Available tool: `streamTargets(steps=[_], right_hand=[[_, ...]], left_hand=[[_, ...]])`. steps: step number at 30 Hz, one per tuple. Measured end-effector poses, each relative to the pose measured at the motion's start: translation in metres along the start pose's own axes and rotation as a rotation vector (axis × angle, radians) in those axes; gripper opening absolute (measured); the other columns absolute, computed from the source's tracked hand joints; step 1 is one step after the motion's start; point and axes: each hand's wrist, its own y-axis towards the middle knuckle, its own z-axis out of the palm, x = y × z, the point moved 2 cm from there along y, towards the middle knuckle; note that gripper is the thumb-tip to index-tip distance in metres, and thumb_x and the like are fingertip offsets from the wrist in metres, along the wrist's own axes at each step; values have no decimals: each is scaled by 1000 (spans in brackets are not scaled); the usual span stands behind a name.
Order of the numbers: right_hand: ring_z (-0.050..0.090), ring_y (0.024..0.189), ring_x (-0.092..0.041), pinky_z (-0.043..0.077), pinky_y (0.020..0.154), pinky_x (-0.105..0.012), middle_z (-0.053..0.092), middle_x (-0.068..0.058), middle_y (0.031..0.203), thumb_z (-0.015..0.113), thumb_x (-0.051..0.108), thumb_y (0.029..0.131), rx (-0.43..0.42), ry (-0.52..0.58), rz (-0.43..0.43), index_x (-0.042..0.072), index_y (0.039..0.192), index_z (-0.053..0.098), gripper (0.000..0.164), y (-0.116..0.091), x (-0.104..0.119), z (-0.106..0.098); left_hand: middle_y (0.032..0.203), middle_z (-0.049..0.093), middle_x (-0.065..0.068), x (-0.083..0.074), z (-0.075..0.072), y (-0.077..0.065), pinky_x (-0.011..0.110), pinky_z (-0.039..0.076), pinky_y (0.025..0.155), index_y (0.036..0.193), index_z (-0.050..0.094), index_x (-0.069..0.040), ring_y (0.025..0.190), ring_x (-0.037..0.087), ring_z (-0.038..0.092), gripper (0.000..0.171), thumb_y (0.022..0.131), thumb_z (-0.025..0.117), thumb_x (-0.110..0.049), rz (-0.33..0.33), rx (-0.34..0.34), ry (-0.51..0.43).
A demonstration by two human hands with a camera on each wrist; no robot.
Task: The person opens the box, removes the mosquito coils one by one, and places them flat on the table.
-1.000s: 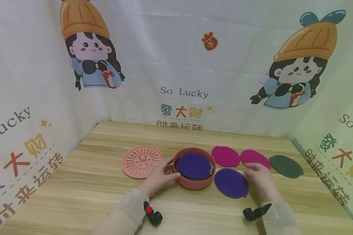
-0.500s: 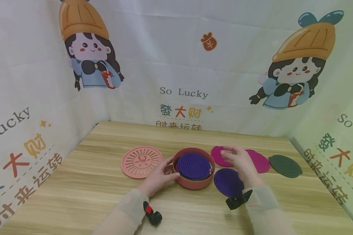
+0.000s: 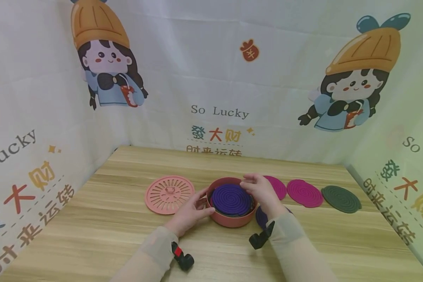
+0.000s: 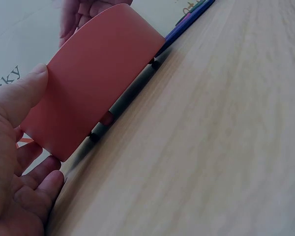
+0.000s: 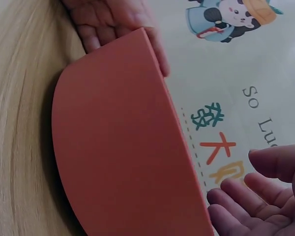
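A round red mosquito coil box (image 3: 232,222) stands on the table with a purple mosquito coil (image 3: 232,199) on top inside it. My left hand (image 3: 187,216) holds the box at its left side; in the left wrist view the thumb (image 4: 32,86) lies on the wall near the rim and the fingers sit lower down. Over the box's right rim hovers my right hand (image 3: 264,194), fingers loosely bent around nothing. The right wrist view shows that same hand (image 5: 265,201) with a gap between thumb and fingers. Beneath the purple coil, other contents are mostly hidden.
A pink slotted lid (image 3: 169,203) with a small knob lies left of the box. On the right lie two magenta coils (image 3: 304,192), a dark green coil (image 3: 342,199) and a second purple coil (image 3: 261,218), partly covered by my right wrist. Printed cloth (image 3: 218,86) hangs behind the table.
My right hand has moved left from beside the magenta and purple coils to the box's right rim. The left hand, box and coils stay where they were.
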Motion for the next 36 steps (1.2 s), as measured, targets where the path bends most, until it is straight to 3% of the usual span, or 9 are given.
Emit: streamTargets(steps=[7,16,29,36], right_hand=[[49,123,-37,38,106,-50,56,-23,129,61,12,93,4,-152,-4,-5,132,50,43,4,-4,9],[52,120,-35,42,102,-48,59,-20,125,63,12,91,-2,-242,1,-3,125,57,37,4,-4,18],[56,115,-33,44,100,-48,61,-17,122,63,11,91,-15,-217,-7,-1,122,60,34,2,-6,18],[54,117,-33,45,99,-47,61,-17,123,63,10,91,-22,-277,5,0,121,60,31,0,-6,18]], left_hand=[[149,39,14,-1,0,-1,37,42,104,151,32,-15,137,29,37,77,86,74,-20,-12,-13,14],[150,38,12,0,-1,-2,37,40,106,151,31,-18,137,28,36,80,85,75,-25,-18,-12,37],[150,37,11,-2,0,-1,36,42,104,152,30,-16,137,27,36,81,85,75,-24,-7,3,6],[151,36,11,-2,1,-1,35,42,104,152,30,-17,138,27,35,81,85,75,-23,-17,0,3]])
